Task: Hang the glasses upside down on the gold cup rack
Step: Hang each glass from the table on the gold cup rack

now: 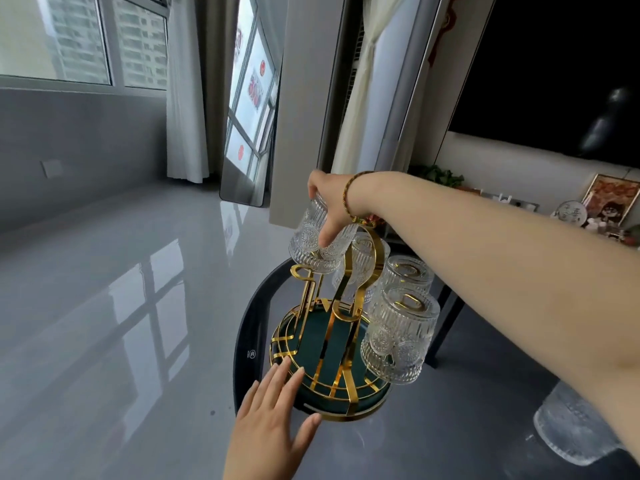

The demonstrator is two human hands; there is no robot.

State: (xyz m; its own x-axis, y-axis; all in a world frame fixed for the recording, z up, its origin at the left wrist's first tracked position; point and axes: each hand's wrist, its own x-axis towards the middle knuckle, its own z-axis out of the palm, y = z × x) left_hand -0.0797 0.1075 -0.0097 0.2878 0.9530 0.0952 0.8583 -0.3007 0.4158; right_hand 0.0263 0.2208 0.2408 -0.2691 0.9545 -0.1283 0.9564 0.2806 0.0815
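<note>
The gold cup rack (346, 299) stands on a dark green round tray (322, 341) on a dark round table. My right hand (330, 206) grips an embossed clear glass (311, 237), held upside down just above a free gold hook at the rack's left. Two more glasses hang upside down on the right side, a near one (398, 337) and a farther one (407, 271); a third (360, 251) shows behind the gold handle. My left hand (273, 410) lies flat with fingers spread against the tray's front-left rim.
A ribbed glass pitcher (571, 427) stands on the table at the lower right, under my right forearm. The table's curved edge (242, 341) runs just left of the tray, with glossy grey floor beyond. A shelf with framed pictures sits far right.
</note>
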